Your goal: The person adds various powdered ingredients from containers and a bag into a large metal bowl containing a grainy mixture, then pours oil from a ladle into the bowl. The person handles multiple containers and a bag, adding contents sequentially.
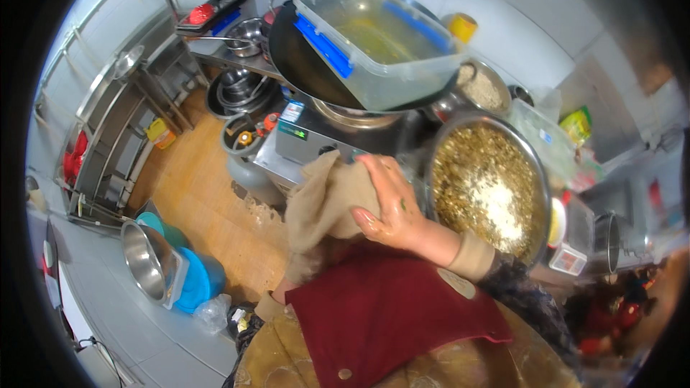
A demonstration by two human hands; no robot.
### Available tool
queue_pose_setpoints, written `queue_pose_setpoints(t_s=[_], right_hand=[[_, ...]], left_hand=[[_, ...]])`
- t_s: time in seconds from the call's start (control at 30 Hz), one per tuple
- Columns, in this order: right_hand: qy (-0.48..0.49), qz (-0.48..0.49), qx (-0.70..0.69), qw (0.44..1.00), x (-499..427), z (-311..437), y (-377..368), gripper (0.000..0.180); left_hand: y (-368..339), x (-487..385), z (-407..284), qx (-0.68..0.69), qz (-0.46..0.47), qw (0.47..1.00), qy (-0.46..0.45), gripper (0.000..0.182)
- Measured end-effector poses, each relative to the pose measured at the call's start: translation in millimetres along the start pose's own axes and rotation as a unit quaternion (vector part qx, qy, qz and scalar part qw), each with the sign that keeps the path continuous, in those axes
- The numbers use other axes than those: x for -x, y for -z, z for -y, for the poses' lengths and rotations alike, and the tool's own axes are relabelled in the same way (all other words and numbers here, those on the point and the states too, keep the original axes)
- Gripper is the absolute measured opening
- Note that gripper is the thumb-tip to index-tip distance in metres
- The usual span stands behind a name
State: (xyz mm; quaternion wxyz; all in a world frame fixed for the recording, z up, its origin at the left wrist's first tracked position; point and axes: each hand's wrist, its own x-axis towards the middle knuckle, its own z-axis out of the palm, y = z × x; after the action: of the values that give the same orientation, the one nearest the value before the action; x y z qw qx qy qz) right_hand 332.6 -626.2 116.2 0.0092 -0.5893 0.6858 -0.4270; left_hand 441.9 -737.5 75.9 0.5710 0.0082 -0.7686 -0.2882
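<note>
A crumpled beige cloth (329, 199) is in front of my body. My right hand (393, 210) grips its right side, with the thumb below and the fingers along the top. Wet smears and a green fleck show on the back of that hand. The cloth and its folds mostly hide my left hand (281, 291); only a little near the wrist and cuff shows, so its hold cannot be made out. Right of my right forearm is a wide steel basin (545, 194) of chopped, oily greenish-brown food (474, 172). A steel gas stove (307, 151) stands just beyond the cloth.
A clear plastic tub (409, 83) with blue clips rests in a large wok (302, 64) on the stove. Left of the stove stands a gas cylinder (250, 172). Buckets, including a blue one (202, 280), and a steel bowl (143, 261) sit at lower left.
</note>
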Motion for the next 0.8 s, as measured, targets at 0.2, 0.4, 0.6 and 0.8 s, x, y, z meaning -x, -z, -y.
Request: queue_pose_setpoints(t_s=[0.2, 0.4, 0.6, 0.8], right_hand=[[0.053, 0.025, 0.023, 0.998, 4.7, -3.8, 15.1, 0.074], [0.064, 0.133, 0.033, 0.989, 1.7, -26.4, 32.1, 0.084], [-0.151, 0.050, -0.120, 0.980, 5.6, -48.6, -7.3, 0.073], [-0.547, 0.003, -0.538, 0.641, -7.4, -15.6, -9.7, 0.050]], left_hand=[[-5.6, 3.3, -5.8, 0.044, 0.012, 0.994, 0.098, 0.034], [-15.0, 22.2, -0.7, 0.196, 0.048, 0.942, 0.268, 0.036], [-9.9, 47.6, 19.1, 0.410, 0.058, 0.786, 0.459, 0.037], [5.8, 69.8, 33.4, 0.569, 0.030, 0.617, 0.543, 0.039]])
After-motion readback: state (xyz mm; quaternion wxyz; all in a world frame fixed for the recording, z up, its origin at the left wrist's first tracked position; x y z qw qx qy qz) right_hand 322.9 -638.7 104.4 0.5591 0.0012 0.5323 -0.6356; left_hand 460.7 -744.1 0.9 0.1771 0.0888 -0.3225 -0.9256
